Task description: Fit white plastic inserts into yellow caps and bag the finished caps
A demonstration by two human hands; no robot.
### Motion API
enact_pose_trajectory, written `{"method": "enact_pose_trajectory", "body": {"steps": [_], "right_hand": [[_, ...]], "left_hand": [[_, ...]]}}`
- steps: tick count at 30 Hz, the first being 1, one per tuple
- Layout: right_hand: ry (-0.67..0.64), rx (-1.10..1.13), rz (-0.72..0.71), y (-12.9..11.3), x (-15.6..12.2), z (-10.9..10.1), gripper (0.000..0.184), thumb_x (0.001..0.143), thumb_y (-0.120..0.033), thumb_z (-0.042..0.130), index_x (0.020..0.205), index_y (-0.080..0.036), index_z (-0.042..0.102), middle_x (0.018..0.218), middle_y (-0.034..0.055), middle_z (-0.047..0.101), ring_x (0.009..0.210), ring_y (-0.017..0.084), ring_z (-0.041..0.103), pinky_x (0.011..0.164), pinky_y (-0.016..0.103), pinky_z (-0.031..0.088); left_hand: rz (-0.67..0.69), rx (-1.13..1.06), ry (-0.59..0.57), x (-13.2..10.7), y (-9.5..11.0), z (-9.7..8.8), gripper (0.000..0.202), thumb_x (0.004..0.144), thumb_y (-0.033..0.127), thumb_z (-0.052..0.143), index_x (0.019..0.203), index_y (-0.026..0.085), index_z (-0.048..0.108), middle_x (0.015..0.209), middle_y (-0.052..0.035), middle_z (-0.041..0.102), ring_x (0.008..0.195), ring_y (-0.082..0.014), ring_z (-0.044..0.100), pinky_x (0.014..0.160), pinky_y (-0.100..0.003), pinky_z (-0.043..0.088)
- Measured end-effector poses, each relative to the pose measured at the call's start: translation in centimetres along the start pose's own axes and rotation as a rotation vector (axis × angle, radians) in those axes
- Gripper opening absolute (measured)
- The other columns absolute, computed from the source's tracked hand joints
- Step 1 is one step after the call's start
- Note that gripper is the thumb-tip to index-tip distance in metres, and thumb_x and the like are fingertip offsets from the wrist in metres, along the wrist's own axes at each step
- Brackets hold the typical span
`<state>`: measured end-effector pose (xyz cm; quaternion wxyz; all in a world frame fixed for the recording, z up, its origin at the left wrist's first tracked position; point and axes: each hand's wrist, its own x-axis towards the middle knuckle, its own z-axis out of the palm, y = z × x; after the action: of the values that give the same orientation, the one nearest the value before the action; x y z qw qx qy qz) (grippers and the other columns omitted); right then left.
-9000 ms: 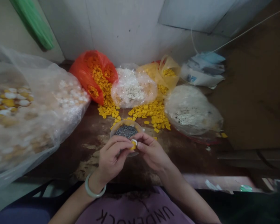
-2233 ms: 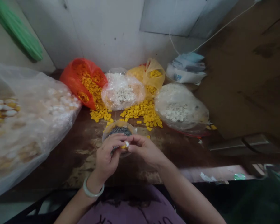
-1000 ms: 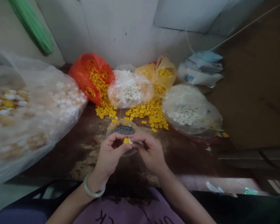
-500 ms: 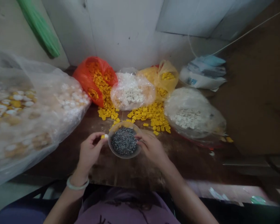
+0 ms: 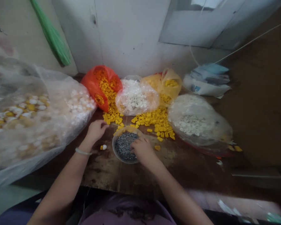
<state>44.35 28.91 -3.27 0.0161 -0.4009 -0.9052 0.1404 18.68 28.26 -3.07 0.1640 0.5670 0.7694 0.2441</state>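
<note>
Right hand (image 5: 142, 150) fingers curled in clear plastic bowl (image 5: 113, 145) of dark grey granules (image 5: 122, 147), hold unclear; left hand (image 5: 95, 131) half open, empty, near small yellow-and-white piece (image 5: 103, 147) on worn tabletop (image 5: 103, 168); loose yellow pieces (image 5: 155, 120) beyond bowl.

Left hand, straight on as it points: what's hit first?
The left hand points forward and slightly right, so probably the heap of loose yellow pieces. Depth is unclear, but nothing else shows before them.

Small piecework workshop: stained wooden tabletop (image 5: 112, 178) against a bare white wall (image 5: 131, 37), with bulk plastic bags (image 5: 100, 87) and loose yellow plastic parts (image 5: 154, 120).
</note>
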Motion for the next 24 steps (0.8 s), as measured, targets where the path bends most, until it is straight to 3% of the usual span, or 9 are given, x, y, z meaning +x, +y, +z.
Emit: {"method": "enact_pose_trajectory", "body": {"steps": [4, 9, 12, 14, 17, 19, 24], "right_hand": [[0.014, 0.024, -0.01, -0.1, -0.2, -0.4, 0.017, 0.085, -0.012, 0.062, 0.083, -0.025, 0.073, 0.082, 0.002, 0.072, 0.091, 0.021, 0.06, 0.084, 0.035, 0.04], [0.17, 0.235, -0.034, 0.6, -0.8, -0.2, 0.03, 0.079, -0.001, 0.052, 0.083, -0.024, 0.07, 0.083, 0.0018, 0.07, 0.084, 0.019, 0.063, 0.075, 0.031, 0.046], [0.304, 0.45, -0.027, 0.5, -1.1, -0.7, 0.025, 0.079, -0.003, 0.051, 0.081, -0.022, 0.067, 0.082, 0.0014, 0.069, 0.077, 0.017, 0.064, 0.069, 0.028, 0.048], [0.414, 0.581, -0.001, -0.1, -1.3, -1.4, 0.016, 0.081, -0.008, 0.055, 0.081, -0.021, 0.066, 0.079, 0.0009, 0.069, 0.074, 0.017, 0.065, 0.068, 0.027, 0.05], [0.551, 0.715, 0.023, -1.5, -1.5, -2.7, 0.007, 0.084, -0.02, 0.061, 0.085, -0.022, 0.067, 0.079, 0.0008, 0.071, 0.073, 0.016, 0.066, 0.07, 0.027, 0.052], [0.59, 0.726, 0.006, -2.5, -1.7, -3.6, 0.008, 0.087, -0.022, 0.06, 0.087, -0.022, 0.068, 0.082, 0.0012, 0.072, 0.075, 0.016, 0.067, 0.071, 0.027, 0.053], [0.58, 0.595, -0.033, -3.6, -2.4, -4.2, 0.014, 0.091, -0.022, 0.054, 0.093, -0.024, 0.068, 0.089, 0.0028, 0.073, 0.083, 0.018, 0.069, 0.075, 0.03, 0.055]], "left_hand": [[-0.055, 0.009, 0.039, 2.8, 0.7, 1.5, 0.02, 0.079, 0.027, 0.066, 0.095, 0.015, 0.068, 0.094, -0.0143, 0.073, 0.092, -0.0305, 0.068, 0.083, -0.038, 0.049], [-0.058, -0.072, 0.055, 2.7, 1.1, 1.6, 0.013, 0.072, 0.02, 0.07, 0.084, 0.018, 0.064, 0.087, -0.0095, 0.071, 0.089, -0.0276, 0.067, 0.081, -0.036, 0.049], [-0.058, -0.146, 0.059, 1.0, 1.9, 0.9, 0.012, 0.074, 0.026, 0.069, 0.081, 0.018, 0.063, 0.079, -0.0053, 0.07, 0.08, -0.0236, 0.068, 0.077, -0.034, 0.051], [-0.067, -0.314, 0.039, -0.9, 3.0, 0.6, 0.018, 0.076, 0.033, 0.068, 0.084, 0.018, 0.062, 0.076, -0.0026, 0.07, 0.072, -0.0193, 0.067, 0.07, -0.031, 0.053], [-0.155, -1.006, -0.076, -4.5, 5.3, 0.8, 0.028, 0.067, 0.036, 0.076, 0.082, 0.017, 0.063, 0.071, -0.0013, 0.07, 0.064, -0.017, 0.066, 0.065, -0.03, 0.054], [-0.222, -1.201, -0.138, -6.7, 6.9, 1.3, 0.032, 0.057, 0.031, 0.084, 0.08, 0.016, 0.067, 0.064, 0.0, 0.069, 0.059, -0.0152, 0.065, 0.062, -0.028, 0.054], [-0.268, -1.449, -0.263, -9.8, 9.0, 2.0, 0.035, 0.056, 0.026, 0.088, 0.088, 0.018, 0.075, 0.086, -0.0034, 0.076, 0.078, -0.0162, 0.068, 0.076, -0.028, 0.055]]}}
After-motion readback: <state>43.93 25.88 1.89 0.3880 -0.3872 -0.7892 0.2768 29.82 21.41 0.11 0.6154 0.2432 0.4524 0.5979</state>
